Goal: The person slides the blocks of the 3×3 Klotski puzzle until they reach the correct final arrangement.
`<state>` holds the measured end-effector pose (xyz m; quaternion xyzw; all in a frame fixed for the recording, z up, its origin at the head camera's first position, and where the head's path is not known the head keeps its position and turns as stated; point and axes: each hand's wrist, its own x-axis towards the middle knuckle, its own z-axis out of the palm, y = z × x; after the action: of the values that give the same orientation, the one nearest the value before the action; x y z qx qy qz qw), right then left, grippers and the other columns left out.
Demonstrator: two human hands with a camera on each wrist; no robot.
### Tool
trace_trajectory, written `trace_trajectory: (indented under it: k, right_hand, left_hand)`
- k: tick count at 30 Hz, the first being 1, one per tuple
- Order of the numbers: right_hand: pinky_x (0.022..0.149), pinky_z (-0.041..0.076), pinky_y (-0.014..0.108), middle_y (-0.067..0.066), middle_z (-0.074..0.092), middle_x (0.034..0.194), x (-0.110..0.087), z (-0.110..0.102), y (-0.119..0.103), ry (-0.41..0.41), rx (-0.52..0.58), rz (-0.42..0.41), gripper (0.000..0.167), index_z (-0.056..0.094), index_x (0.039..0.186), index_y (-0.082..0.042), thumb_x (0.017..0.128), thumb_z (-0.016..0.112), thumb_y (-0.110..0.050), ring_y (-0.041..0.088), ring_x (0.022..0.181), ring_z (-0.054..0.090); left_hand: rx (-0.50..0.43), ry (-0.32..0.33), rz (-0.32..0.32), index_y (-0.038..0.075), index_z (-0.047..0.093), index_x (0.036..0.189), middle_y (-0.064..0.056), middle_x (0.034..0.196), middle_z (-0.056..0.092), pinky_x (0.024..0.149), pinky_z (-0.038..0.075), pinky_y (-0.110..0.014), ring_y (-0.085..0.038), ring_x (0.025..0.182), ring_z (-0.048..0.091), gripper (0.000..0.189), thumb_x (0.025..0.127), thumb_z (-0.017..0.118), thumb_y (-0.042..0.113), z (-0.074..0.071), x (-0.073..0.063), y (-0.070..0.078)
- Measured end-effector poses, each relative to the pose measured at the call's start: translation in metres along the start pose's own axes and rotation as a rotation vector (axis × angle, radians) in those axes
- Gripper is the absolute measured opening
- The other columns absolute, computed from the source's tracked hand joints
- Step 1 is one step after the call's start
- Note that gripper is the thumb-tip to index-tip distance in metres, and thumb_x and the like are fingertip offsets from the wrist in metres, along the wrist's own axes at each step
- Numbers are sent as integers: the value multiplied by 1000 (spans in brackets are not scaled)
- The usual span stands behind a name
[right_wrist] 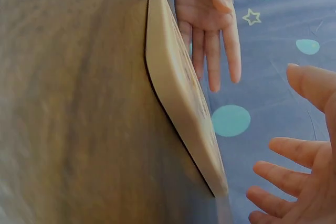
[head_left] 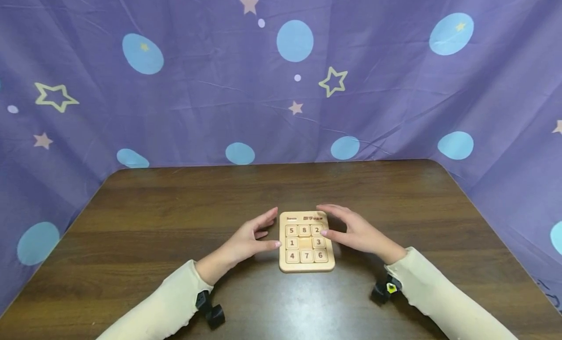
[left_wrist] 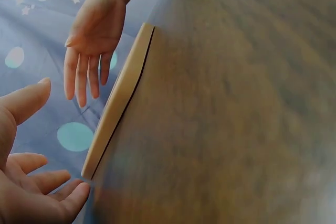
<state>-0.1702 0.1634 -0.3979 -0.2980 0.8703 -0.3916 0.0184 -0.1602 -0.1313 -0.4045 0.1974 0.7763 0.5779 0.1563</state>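
A pale wooden sliding number puzzle (head_left: 307,267) lies flat on the table, its numbered tiles facing up. The rows read 5-8-2, then 1, a bare centre slot (head_left: 305,243) and 3, then 4-7-6. My left hand (head_left: 246,238) is at the board's left side, fingers extended and thumb tip by the edge. On the other side, my right hand (head_left: 357,232) has its fingers spread, the thumb tip over or near the 2 tile; contact cannot be told. Both wrist views show the board's side edge (left_wrist: 116,103) (right_wrist: 176,82) between the hands, neither gripping it.
The dark wood-grain table (head_left: 184,198) extends around the puzzle on all sides. A purple curtain (head_left: 197,101) with stars and blue dots hangs behind it and along both sides. Black devices (head_left: 210,310) are strapped at both wrists, over cream sleeves.
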Motion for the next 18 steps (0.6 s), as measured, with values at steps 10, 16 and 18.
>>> trace_trajectory:
  k: [10,16,18]
  right_hand:
    - [104,41,49,10,57,130,3,10,0,10,131,18,53,54,130,-5,84,70,-25,30,120,52]
    - [97,46,47,13,62,123,4,17,4,17,203,11,49,56,127,-1,83,71,-17,29,110,57]
    - [96,47,47,13,62,122,5,19,5,10,225,19,49,56,126,0,83,71,-16,29,110,57]
  left_hand:
    - [-40,-4,7,-2,28,146,-22,148,34,109,33,-51,-37,133,34,81,79,73,4,7,0,0]
    - [-66,-9,22,-4,29,145,-22,147,34,110,31,-51,-35,135,32,80,78,73,2,10,3,-3]
    - [-71,-14,19,-4,28,145,-22,148,33,111,30,-50,-34,136,31,81,78,73,1,10,3,-4]
